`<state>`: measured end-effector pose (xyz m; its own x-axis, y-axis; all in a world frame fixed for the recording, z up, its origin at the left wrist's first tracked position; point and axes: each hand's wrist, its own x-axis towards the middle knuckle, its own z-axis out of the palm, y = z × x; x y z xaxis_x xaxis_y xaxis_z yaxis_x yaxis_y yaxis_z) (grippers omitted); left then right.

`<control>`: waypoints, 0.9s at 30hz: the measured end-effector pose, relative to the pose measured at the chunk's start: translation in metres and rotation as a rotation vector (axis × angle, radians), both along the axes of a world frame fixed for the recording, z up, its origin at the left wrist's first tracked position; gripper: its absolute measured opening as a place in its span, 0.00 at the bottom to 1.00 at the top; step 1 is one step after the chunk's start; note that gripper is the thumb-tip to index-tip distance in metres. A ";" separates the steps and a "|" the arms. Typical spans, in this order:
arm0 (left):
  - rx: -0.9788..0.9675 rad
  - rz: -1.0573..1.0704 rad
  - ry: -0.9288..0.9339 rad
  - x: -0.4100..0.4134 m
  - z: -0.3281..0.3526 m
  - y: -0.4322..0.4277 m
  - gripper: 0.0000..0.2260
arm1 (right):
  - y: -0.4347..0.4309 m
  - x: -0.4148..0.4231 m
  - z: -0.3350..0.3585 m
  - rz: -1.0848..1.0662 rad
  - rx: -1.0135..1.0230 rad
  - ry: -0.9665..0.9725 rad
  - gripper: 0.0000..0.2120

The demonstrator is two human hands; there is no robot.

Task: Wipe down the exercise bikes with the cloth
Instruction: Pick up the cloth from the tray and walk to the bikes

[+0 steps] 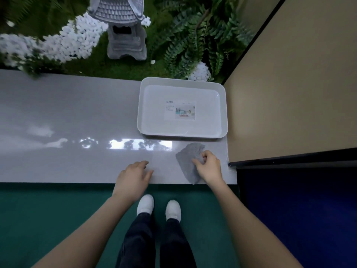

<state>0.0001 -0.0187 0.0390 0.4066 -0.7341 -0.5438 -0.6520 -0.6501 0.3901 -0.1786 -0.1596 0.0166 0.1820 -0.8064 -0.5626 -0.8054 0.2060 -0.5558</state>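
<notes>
On the grey ledge [77,113], a white tray [182,82] bears a label reading "odo". Nearby, the right hand [209,166] pinches a grey cloth [188,161]; the left hand [133,176] rests relaxed, grasping nothing.

1. Both bare arms reach forward and down, side by side.
2. The left hand [133,177] lies palm down, fingers loose and a bit spread, holding nothing.
3. The right hand [209,167] has its fingers curled, and its fingertips pinch the cloth [186,161].
4. The two hands are near each other but apart.
</notes>
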 end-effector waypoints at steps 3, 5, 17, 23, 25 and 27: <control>-0.034 0.071 0.072 0.004 0.027 -0.013 0.19 | 0.004 0.011 0.036 -0.053 0.001 -0.108 0.06; -0.075 0.116 0.122 0.007 0.047 -0.020 0.18 | 0.008 0.020 0.064 -0.120 0.004 -0.212 0.05; -0.252 0.614 1.203 0.031 0.177 -0.045 0.22 | 0.024 0.075 0.244 -0.262 0.100 -0.872 0.09; -0.495 0.757 1.245 0.038 0.210 -0.039 0.09 | 0.034 0.074 0.262 -0.255 0.049 -0.788 0.10; -0.572 0.745 1.041 0.038 0.217 -0.033 0.05 | 0.039 0.076 0.256 -0.251 -0.044 -0.645 0.10; -0.626 0.690 0.793 0.036 0.221 -0.026 0.02 | 0.045 0.080 0.252 -0.178 -0.181 -0.480 0.09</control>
